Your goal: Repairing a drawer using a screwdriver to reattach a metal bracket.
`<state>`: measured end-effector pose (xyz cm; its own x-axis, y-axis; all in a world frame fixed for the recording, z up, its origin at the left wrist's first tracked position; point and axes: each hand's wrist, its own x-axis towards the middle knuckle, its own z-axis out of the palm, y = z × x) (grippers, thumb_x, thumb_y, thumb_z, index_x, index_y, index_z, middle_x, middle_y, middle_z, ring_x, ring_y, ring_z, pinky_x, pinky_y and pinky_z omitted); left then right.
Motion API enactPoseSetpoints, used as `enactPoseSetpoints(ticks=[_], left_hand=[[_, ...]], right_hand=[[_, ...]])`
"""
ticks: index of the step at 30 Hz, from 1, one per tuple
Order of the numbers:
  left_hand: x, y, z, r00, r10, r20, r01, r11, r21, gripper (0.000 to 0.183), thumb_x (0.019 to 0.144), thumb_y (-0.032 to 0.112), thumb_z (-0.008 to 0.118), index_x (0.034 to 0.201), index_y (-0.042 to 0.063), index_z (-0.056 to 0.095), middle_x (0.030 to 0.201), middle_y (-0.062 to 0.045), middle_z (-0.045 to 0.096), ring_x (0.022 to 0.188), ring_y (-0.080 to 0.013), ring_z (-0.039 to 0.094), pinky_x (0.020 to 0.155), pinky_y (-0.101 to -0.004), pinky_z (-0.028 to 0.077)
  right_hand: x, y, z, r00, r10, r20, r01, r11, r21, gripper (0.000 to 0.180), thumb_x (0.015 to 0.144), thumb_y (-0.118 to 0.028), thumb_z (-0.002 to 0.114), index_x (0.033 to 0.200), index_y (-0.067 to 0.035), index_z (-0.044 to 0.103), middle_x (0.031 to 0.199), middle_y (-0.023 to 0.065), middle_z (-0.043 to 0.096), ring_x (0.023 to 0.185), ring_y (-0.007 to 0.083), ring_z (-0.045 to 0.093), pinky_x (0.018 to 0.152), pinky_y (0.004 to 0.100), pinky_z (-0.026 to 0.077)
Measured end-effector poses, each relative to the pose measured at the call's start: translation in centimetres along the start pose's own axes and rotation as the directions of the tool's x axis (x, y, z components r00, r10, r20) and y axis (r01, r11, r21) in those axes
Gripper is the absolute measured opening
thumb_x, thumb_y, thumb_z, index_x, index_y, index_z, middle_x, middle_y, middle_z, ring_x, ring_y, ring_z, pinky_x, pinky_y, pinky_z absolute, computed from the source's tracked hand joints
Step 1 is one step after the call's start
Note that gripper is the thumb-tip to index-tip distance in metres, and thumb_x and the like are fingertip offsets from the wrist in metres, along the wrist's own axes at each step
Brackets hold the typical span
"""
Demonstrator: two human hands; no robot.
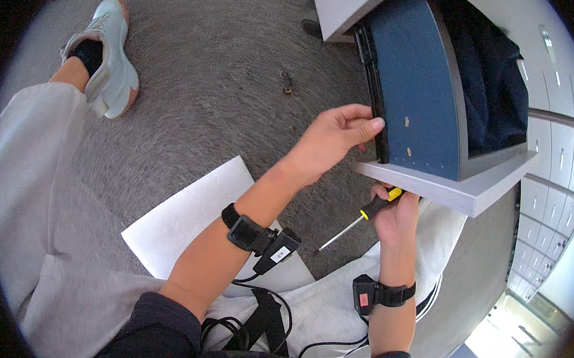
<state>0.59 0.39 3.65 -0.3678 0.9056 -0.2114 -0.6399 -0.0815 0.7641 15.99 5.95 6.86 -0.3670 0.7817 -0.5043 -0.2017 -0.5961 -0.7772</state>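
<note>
An open drawer with a blue side panel (415, 88) and a light wood-grain front (476, 192) stands out from a cabinet. Along the drawer's lower side runs a black metal drawer slide (373, 90); the fingertips of my left hand (340, 133) touch it near the drawer front. My right hand (395, 211) grips the black and yellow handle of a screwdriver (348, 229), just outside the drawer front, and its shaft points down to the left. Part of that hand is hidden behind the front. Dark cloth (493, 83) lies inside the drawer.
Small metal pieces (287, 86) lie on the grey carpet (198, 98). A white sheet (190, 207) lies partly under my left forearm. Black cables (226, 327) run across my lap from the wrist-worn devices. White cabinets (540, 196) line the right side.
</note>
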Motion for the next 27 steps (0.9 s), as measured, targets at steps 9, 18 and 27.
enactPoseSetpoints(ticks=[9,18,27], left_hand=[[-1.3,7.7,-10.9,0.824,0.422,-0.378,0.201,0.405,0.892,0.027,0.083,0.024,0.061,0.094,-0.001,0.063,0.074,-0.009,0.063,0.061,-0.0124,0.055,0.059,-0.0264,0.044],[-0.8,5.7,-8.5,0.873,0.23,-0.43,0.392,0.194,0.899,0.041,0.075,0.045,0.063,0.086,0.006,0.067,0.079,-0.012,0.066,0.077,-0.0268,0.064,0.069,-0.0356,0.049],[-0.2,4.1,-7.6,0.866,0.32,-0.385,0.353,0.155,0.923,0.028,0.077,0.034,0.062,0.085,0.007,0.067,0.081,-0.011,0.066,0.08,-0.0292,0.063,0.072,-0.038,0.049]], right_hand=[[-0.2,0.1,0.1,0.998,0.042,0.051,-0.047,0.992,0.114,0.023,0.09,-0.03,0.048,0.09,-0.007,0.049,0.077,0.0027,0.049,0.064,0.0106,0.043,0.053,0.0221,0.036],[-0.3,-0.2,-0.2,0.997,0.048,0.061,-0.054,0.993,0.103,0.024,0.092,-0.03,0.045,0.09,-0.006,0.049,0.076,0.0022,0.048,0.064,0.0101,0.042,0.053,0.0219,0.035],[-0.2,0.0,-0.9,0.985,0.059,0.159,-0.085,0.983,0.161,0.025,0.091,-0.031,0.046,0.09,-0.006,0.05,0.078,0.0023,0.048,0.065,0.0106,0.042,0.054,0.0227,0.036]])
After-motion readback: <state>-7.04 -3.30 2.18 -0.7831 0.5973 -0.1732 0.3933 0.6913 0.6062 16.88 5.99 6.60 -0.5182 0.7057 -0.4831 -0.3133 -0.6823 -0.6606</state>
